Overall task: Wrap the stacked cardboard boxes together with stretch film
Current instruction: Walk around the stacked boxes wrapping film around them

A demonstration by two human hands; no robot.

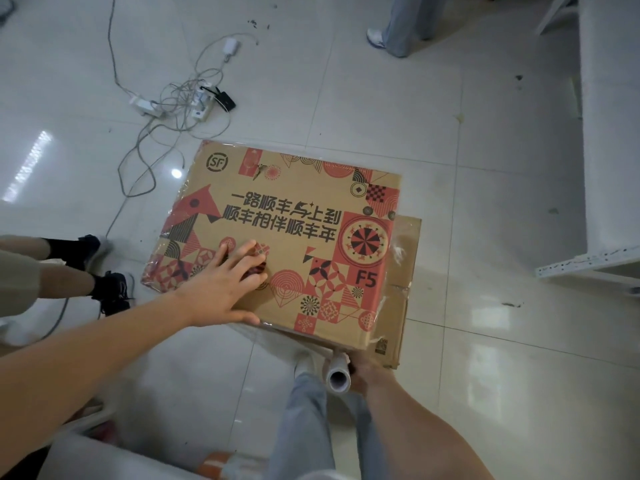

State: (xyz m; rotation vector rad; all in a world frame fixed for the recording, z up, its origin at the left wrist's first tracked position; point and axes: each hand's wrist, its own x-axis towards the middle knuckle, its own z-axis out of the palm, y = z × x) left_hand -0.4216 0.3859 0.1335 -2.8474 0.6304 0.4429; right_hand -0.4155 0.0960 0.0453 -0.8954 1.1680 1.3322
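A stack of flattened cardboard boxes lies on the tiled floor; the top box (277, 216) is brown with red and black patterns, and a plain one (403, 271) sticks out beneath on the right. Clear stretch film covers the top and left side. My left hand (225, 282) presses flat on the top box near its front edge, fingers straight. My right hand (363, 370) grips a white stretch film roll (338, 375) at the stack's near right corner, film running from it under the box edge.
Tangled cables and power strips (180, 102) lie on the floor behind the stack. A person's legs in dark shoes (110, 292) stand at the left, another person's shoe (375, 38) at the back. A white metal shelf (588, 261) stands at the right.
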